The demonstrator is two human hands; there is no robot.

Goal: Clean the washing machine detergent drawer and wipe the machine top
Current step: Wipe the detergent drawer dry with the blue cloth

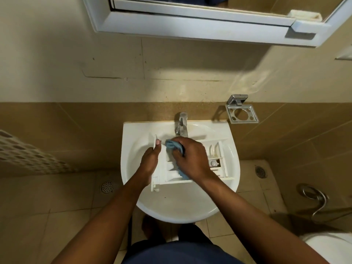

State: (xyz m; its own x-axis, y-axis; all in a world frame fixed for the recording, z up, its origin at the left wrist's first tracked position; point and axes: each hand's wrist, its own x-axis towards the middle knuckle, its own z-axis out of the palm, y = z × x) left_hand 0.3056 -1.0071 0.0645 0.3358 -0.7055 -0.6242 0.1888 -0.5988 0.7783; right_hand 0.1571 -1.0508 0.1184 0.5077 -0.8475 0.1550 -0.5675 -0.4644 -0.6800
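The white plastic detergent drawer [216, 149], laid across the white sink [131, 134], is gripped at one end by the left hand [150, 161] and rubbed with a blue cloth [171, 145] squeezed in the right hand [192, 159], so it could be tipped if pushed too hard.

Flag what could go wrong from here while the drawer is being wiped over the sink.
1. The drawer lies across the sink, and only the left hand holds it, at one end. Hard wiping by the right hand could tip it into the bowl.
2. The faucet sits just above the cloth, so the knuckles may knock it.
3. The small round cap in a right-side compartment might pop loose.
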